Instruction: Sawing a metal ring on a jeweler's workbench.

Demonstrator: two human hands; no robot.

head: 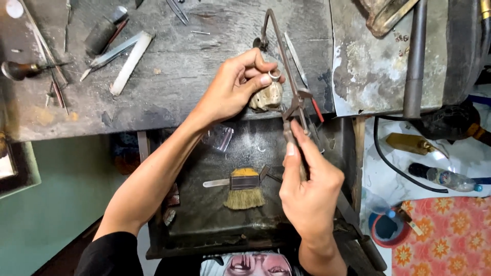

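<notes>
My left hand pinches a small silver ring between thumb and fingers and presses it on a worn wooden bench peg at the front edge of the workbench. My right hand grips the handle of a metal jeweller's saw frame. The frame arches up over the bench, and its blade runs down beside the ring.
A dark metal tray under the bench holds a flat brush. Files, gravers and a white stick lie on the bench at left. At right are a scorched metal sheet, a pipe, a cable, a plastic bottle and a floral cloth.
</notes>
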